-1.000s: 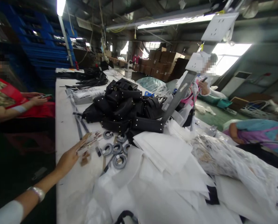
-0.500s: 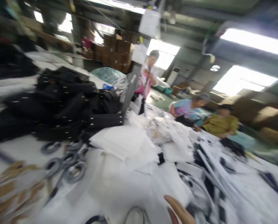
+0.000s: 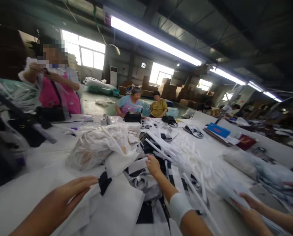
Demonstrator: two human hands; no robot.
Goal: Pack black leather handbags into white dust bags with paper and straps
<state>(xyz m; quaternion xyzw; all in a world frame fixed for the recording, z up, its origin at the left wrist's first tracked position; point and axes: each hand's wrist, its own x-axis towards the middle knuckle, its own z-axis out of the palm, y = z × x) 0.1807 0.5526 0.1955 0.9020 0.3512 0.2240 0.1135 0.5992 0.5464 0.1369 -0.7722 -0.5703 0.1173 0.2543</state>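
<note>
My left hand (image 3: pixel 74 190) reaches in from the lower left, its fingers and thumb closed at the edge of a thin white sheet (image 3: pixel 117 200). A small black piece (image 3: pixel 104 183) lies just past those fingertips. Farther right, my right hand (image 3: pixel 153 165) pinches the end of a white strip (image 3: pixel 137 166) above the heap. Under that hand are a coiled grey band (image 3: pixel 140 182) and black pieces (image 3: pixel 145 213) partly covered by white sheets.
Clear bags of small parts (image 3: pixel 94 147) lie left of the heap, long white tubes (image 3: pixel 198 164) on its right. A co-worker's hands (image 3: pixel 252 206) hold plastic at the lower right. Other people sit or stand across the table, with black handbags (image 3: pixel 134 116) and a blue box (image 3: pixel 218 129).
The view has swung right and no longer shows the big black pile. Both my hands are now in view, over the white sheets; earlier only one hand's fingers showed at the bottom.
</note>
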